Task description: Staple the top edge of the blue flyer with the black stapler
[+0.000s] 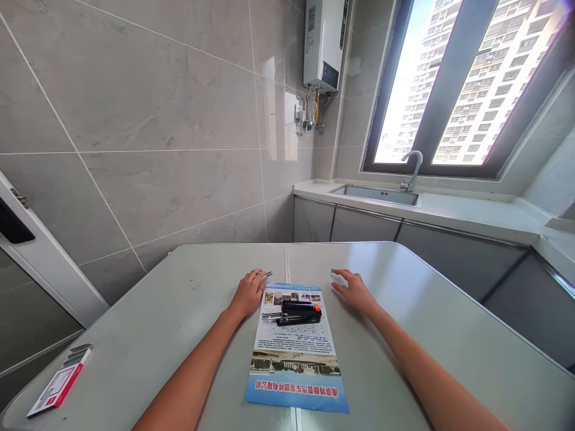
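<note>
My left hand [250,293] rests on the table beside the top left corner of a printed sheet. Its fingers are closed on a small grey metal strip [268,273], which looks like a row of staples. To the right of the sheet, my right hand [356,291] has thumb and forefinger apart. A tiny grey metal piece [332,271] shows at its fingertip; whether it is held is unclear. Between the hands, a black stapler [300,312] with an orange button lies on the blue and white sheet [296,363], its silver metal part sticking out leftward.
Several tiny loose staple-like bits [194,284] lie on the pale table [148,335] at left. A red and white box [60,381] sits at the near left edge. Beyond the table are a counter [467,208], a sink [377,193] and a tap [413,170] below a window.
</note>
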Demonstrator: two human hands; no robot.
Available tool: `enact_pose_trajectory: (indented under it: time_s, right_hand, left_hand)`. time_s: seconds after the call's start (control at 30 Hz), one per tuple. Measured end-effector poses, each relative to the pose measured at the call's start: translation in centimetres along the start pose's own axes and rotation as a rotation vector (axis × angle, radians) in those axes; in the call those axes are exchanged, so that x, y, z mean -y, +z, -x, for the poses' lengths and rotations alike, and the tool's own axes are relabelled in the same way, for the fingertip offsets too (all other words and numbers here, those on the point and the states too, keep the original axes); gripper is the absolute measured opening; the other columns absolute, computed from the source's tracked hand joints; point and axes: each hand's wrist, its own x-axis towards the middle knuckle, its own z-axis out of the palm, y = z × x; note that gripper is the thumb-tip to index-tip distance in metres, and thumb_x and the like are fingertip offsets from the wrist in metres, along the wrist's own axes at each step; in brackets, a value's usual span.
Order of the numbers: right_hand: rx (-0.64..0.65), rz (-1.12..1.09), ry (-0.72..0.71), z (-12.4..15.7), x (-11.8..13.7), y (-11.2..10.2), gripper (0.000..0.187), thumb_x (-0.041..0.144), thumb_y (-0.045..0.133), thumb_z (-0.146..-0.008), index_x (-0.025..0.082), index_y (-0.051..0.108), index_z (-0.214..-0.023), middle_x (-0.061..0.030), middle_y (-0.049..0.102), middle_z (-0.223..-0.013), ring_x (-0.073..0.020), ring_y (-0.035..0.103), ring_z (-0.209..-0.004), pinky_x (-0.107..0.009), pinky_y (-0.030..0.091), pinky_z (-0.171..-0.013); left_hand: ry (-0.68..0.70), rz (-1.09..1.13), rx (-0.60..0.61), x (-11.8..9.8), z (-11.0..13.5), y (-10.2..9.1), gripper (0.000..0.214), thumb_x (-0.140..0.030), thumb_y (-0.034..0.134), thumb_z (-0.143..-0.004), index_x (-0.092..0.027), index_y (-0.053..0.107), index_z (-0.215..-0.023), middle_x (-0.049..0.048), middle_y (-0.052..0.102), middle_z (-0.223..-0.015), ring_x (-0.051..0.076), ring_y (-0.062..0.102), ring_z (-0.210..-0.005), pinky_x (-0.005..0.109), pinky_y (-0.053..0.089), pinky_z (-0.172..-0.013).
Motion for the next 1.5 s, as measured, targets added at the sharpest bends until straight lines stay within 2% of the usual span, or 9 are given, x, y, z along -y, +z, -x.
enact_pose_trajectory:
  time_s: [0.27,0.43,0.53,0.63,0.83,1.03,1.2,1.37,1.5]
  right_hand:
    - [-0.048,0.046,0.12,-1.1,-2.9,-0.2,0.037,0.038,0.064,-0.081,0.021,0.079,-0.11,-0.0111,0.073,-0.116,-0.0317,0.062,-0.11,-0.044,0.047,-0.101]
    - [-0.097,0.041,0.13,-1.0,-2.6,-0.2,0.036,0.037,0.064,-0.079,0.019,0.079,-0.106,-0.0126,0.071,-0.112,-0.0315,0.063,-0.107,-0.044,0.05,-0.096]
    - [-0.134,0.018,0.093,-0.8,-1.6,-0.5,0.035,0.038,0.057,-0.086,0.018,0.076,-0.107,-0.0122,0.069,-0.11,-0.0269,0.065,-0.096,-0.042,0.051,-0.091]
    - [-0.154,-0.055,-0.078,-0.4,0.4,-1.1,0.031,0.04,0.053,-0.093,0.02,0.073,-0.105,-0.0091,0.069,-0.102,-0.024,0.064,-0.089,-0.041,0.052,-0.086]
    - [-0.143,-0.131,-0.31,2.1,6.2,-0.8,0.032,0.043,0.047,-0.103,0.024,0.072,-0.105,-0.0097,0.068,-0.096,-0.0271,0.061,-0.094,-0.043,0.051,-0.085]
    - [0.309,-0.139,-0.587,5.0,10.0,1.4,0.059,0.046,0.063,-0.096,0.027,0.049,-0.15,-0.0115,0.064,-0.131,-0.0291,0.059,-0.116,-0.044,0.048,-0.102]
    - [0.353,-0.164,-0.576,5.5,10.2,2.9,0.056,0.034,0.064,-0.094,0.027,0.05,-0.148,-0.0111,0.064,-0.138,-0.0297,0.059,-0.122,-0.045,0.047,-0.105]
    - [0.289,-0.213,-0.585,5.3,9.6,3.5,0.044,0.031,0.064,-0.094,0.027,0.058,-0.137,-0.0096,0.07,-0.123,-0.0288,0.061,-0.112,-0.044,0.048,-0.099]
    - [0.165,-0.223,-0.508,5.0,8.9,3.7,0.037,0.028,0.064,-0.093,0.025,0.061,-0.13,-0.0101,0.07,-0.112,-0.028,0.062,-0.103,-0.042,0.05,-0.092]
  left_hand:
    - [0.017,-0.034,0.214,0.6,0.2,0.7,0.049,-0.033,0.035,-0.106,-0.033,0.047,-0.153,0.0055,0.047,-0.16,0.027,0.036,-0.151,0.055,0.017,-0.124]
    - [0.026,-0.11,0.113,0.2,-0.1,0.4,0.041,-0.023,0.037,-0.105,-0.025,0.063,-0.136,0.0101,0.061,-0.143,0.026,0.055,-0.131,0.046,0.034,-0.114]
    - [0.015,-0.16,0.07,0.1,-0.2,0.1,0.039,-0.014,0.044,-0.099,-0.023,0.068,-0.128,0.0108,0.068,-0.125,0.026,0.06,-0.116,0.04,0.042,-0.101]
    - [0.009,-0.171,0.07,0.1,-0.3,-0.3,0.039,-0.012,0.049,-0.096,-0.023,0.068,-0.128,0.0108,0.069,-0.118,0.027,0.06,-0.111,0.039,0.044,-0.095]
    - [0.004,-0.057,0.076,0.2,-0.3,-0.7,0.024,-0.011,0.051,-0.095,-0.02,0.073,-0.099,0.0094,0.066,-0.104,0.025,0.064,-0.1,0.036,0.048,-0.089]
    - [-0.02,0.021,0.033,0.3,-0.1,-0.9,0.022,-0.006,0.049,-0.091,-0.021,0.064,-0.093,0.0072,0.065,-0.103,0.022,0.066,-0.09,0.031,0.047,-0.079]
    - [-0.077,0.173,-0.042,-0.6,0.0,-1.2,0.015,-0.017,0.046,-0.097,-0.025,0.058,-0.1,0.0028,0.069,-0.087,0.022,0.066,-0.078,0.03,0.043,-0.073]
    - [0.002,0.366,-0.045,-3.0,0.3,-1.1,0.021,-0.034,0.042,-0.103,-0.023,0.06,-0.1,-0.0002,0.064,-0.076,0.019,0.058,-0.069,0.028,0.041,-0.068]
    - [0.068,0.378,-0.06,-4.5,0.5,-1.3,0.03,-0.033,0.037,-0.106,-0.021,0.064,-0.099,0.0038,0.065,-0.09,0.02,0.06,-0.083,0.03,0.043,-0.077]
